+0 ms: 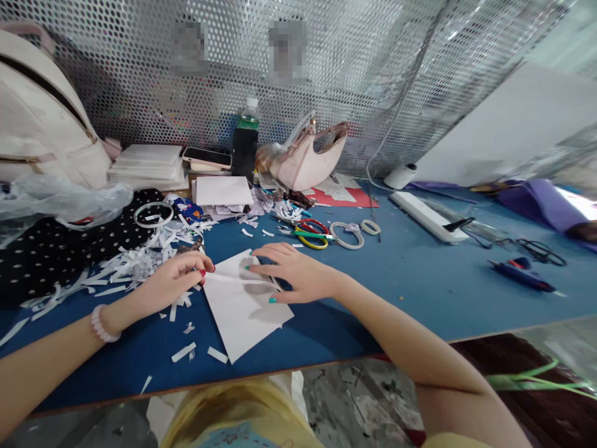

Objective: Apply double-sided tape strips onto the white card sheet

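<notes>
A white sheet of card (242,317) lies at a slant near the table's front edge. Across its upper part runs a thin whitish strip (231,278). My left hand (175,280) pinches the strip's left end between thumb and fingertips, at the card's left edge. My right hand (296,274) rests over the card's upper right with its fingers spread, over the strip's right end. Something thin and dark-edged shows under the right palm, too hidden to name.
Paper scraps (135,261) are heaped on the left beside a polka-dot cloth (69,249). Behind the card lie scissors (312,233) and tape rolls (346,235). A power strip (426,216) and a blue tool (522,275) are on the right.
</notes>
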{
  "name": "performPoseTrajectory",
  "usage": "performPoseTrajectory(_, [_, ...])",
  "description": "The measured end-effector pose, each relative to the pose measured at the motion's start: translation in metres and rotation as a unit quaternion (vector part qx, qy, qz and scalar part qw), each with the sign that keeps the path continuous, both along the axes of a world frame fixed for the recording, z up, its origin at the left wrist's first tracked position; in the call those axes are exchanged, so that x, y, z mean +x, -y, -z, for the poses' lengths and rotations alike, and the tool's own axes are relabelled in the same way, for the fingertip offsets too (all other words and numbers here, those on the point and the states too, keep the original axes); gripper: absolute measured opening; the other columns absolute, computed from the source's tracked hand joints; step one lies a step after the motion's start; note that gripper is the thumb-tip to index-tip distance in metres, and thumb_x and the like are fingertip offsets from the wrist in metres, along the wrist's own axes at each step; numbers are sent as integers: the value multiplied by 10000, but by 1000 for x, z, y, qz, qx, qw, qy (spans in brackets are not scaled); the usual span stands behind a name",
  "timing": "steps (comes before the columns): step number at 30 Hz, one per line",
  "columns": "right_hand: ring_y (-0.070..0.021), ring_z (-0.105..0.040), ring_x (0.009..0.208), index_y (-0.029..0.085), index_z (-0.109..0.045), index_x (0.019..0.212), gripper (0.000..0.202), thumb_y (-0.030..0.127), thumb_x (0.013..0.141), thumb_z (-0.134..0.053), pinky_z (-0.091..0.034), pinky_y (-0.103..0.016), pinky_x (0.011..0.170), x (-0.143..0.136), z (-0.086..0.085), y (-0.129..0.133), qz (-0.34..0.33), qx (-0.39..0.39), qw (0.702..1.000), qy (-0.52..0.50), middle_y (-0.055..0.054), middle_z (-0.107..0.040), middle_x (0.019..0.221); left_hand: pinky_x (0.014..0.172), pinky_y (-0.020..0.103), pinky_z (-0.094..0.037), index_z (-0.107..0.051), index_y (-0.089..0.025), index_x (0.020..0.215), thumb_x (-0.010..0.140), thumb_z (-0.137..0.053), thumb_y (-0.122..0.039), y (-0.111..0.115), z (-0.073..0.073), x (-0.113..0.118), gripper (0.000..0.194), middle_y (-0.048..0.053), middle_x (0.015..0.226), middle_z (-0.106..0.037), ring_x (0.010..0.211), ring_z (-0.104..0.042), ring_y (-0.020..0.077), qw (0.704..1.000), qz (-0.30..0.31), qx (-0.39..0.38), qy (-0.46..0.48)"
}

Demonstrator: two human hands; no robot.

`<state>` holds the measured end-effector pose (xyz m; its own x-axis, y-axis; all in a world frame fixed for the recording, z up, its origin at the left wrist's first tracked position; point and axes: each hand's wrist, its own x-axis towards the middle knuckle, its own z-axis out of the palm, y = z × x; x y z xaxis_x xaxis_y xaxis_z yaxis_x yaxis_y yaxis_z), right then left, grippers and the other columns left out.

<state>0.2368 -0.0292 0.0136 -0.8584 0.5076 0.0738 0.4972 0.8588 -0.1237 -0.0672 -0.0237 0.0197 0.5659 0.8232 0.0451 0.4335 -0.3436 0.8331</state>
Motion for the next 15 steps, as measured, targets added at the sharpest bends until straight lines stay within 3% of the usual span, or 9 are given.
performPoseTrajectory(7, [-360,-338,1364,212,-537,1386,609,593,912,-519,-308,-556,1087,-29,-2,-6,-64,-30,997,31,-175,-391,1503,815,309,-527,-510,-202,609,784,-476,-334,2,0,0,221,60,1038,-673,964,-641,202,999,24,-32,3])
performPoseTrajectory(15, [-334,-372,1331,170,-584,1335,626,624,912,-501,-319,-517,1094,-56,-10,-13,-108,-39,993,32,-186,-448,1422,861,329,-513,-513,-200,615,784,-475,-327,4,2,-1,215,59,1042,-661,984,-636,212,999,29,-27,2])
